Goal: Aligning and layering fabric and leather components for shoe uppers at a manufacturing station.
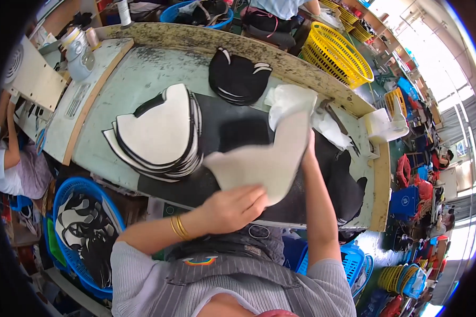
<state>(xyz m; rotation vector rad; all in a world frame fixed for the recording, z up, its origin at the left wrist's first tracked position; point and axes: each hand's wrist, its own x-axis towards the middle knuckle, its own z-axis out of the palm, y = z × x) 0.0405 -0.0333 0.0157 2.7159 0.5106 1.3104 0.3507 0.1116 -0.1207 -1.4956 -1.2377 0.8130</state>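
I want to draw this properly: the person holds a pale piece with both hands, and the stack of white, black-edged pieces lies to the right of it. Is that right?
Not quite: the stack of white, black-edged pieces lies to the left of the pale piece, as the head view shows. The left hand and right hand do both hold it.

beige panel (267, 169) held up, tilted
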